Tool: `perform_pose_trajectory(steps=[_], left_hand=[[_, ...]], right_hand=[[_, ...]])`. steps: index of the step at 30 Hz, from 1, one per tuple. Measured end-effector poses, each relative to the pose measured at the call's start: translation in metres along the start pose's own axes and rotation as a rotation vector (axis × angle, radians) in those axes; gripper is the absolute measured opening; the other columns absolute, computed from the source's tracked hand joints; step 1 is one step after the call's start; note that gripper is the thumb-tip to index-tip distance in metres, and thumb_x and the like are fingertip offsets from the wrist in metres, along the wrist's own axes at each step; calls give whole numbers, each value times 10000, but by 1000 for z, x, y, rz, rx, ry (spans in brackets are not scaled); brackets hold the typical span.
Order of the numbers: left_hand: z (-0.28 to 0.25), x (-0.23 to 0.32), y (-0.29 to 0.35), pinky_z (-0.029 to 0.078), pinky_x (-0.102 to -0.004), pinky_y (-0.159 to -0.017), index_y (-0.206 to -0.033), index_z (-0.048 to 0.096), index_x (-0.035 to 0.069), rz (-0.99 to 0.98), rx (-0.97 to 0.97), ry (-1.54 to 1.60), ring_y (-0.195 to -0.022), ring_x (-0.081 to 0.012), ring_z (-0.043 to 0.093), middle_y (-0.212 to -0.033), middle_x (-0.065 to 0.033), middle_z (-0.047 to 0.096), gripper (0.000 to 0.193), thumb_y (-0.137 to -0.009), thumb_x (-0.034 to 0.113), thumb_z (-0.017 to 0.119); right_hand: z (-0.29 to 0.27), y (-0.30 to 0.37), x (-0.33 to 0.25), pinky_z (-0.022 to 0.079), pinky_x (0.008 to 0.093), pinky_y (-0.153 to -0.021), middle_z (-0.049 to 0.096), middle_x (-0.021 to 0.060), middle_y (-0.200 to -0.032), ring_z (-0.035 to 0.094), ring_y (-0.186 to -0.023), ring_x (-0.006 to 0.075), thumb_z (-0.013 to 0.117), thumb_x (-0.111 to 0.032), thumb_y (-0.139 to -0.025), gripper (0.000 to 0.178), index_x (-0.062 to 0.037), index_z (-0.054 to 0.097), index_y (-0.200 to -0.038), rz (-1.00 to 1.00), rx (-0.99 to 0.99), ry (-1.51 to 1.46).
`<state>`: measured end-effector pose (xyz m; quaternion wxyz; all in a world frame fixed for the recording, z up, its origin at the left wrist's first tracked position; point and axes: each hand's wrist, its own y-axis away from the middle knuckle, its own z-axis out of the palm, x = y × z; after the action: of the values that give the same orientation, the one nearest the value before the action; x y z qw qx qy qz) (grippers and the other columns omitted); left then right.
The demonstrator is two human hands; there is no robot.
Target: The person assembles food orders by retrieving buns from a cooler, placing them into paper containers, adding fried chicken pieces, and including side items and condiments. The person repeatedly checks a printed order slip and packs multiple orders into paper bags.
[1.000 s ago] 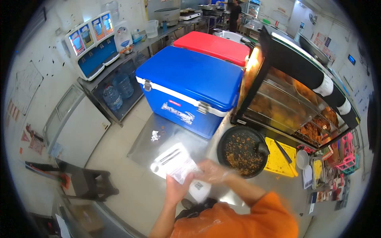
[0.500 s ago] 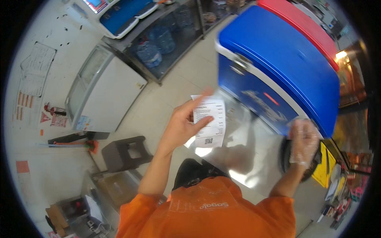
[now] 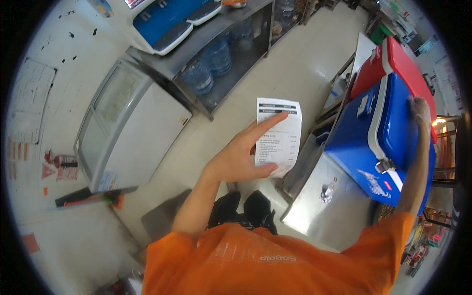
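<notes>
A long white printed receipt (image 3: 278,130) is held up in front of me by my left hand (image 3: 241,155). Its thumb and index finger lie across the paper; the other fingers are behind it. My right hand (image 3: 420,110), in a clear plastic glove, reaches out to the right and rests on the blue cooler box (image 3: 361,135), at the far side of its lid. Its fingers look laid out on the lid, small and partly unclear. The cooler's lid is down, with metal latches and a white rim. A red cooler box (image 3: 371,71) stands just behind it.
The coolers stand on a steel table (image 3: 339,196) with a small crumpled shiny scrap (image 3: 327,191) on it. To the left are a white chest freezer (image 3: 142,125), a dark stool (image 3: 164,214) and a fire extinguisher (image 3: 64,161). Water jugs (image 3: 199,76) sit under a metal counter (image 3: 196,44).
My right hand has moved from the blue cooler's front edge to the far side of its lid. The view has shifted, with the coolers now further right. The receipt stays in my left hand.
</notes>
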<state>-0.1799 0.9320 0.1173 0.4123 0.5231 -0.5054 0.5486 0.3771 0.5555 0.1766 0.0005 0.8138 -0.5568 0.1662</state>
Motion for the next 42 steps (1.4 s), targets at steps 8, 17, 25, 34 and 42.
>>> perform_pose_trajectory(steps=[8, 17, 25, 34, 42], left_hand=[[-80, -18, -73, 429, -353, -1101, -1577, 320, 101, 31, -136, 59, -1364, -244, 458, -1488, -144, 438, 973, -697, 13, 728], [-98, -37, -270, 394, -344, -1108, -1582, 297, 59, 24, -292, 107, -1367, -198, 428, -1492, -139, 430, 973, -707, -26, 714], [-49, -52, -449, 422, -351, -1093, -1585, 300, 92, 126, -506, 150, -1342, -236, 468, -1458, -146, 452, 962, -719, -54, 692], [103, -6, -707, 390, -458, -1122, -1559, 296, 57, 897, -218, -448, -1358, -393, 466, -1470, -279, 447, 1151, -633, 274, 944], [179, 58, -932, 437, -476, -1078, -1447, 454, 11, 860, -574, -28, -1256, -332, 571, -1409, -231, 521, 836, -779, 323, 849]], right_hand=[[-17, 12, -72, 469, 431, -1021, 659, 208, -1270, 614, -1228, 348, 600, -504, -943, 548, -93, 611, -1305, 159, -19, -285], [18, -84, -29, 449, 473, -1074, 527, 190, -1440, 519, -1321, 367, 797, -304, -778, 854, -109, 390, -1502, -327, -22, 170], [7, -55, -10, 467, 471, -1061, 517, 149, -1468, 553, -1291, 320, 769, -309, -801, 816, -112, 415, -1509, -481, 119, 224], [-71, -112, 17, 537, 404, -947, 701, 75, -1184, 676, -1070, 268, 810, -226, -797, 573, -137, 621, -1331, -183, 617, 307], [22, -235, 41, 531, 401, -839, 691, 175, -1058, 669, -1002, 282, 621, -276, -929, 274, -32, 688, -1036, 696, -33, -114]])
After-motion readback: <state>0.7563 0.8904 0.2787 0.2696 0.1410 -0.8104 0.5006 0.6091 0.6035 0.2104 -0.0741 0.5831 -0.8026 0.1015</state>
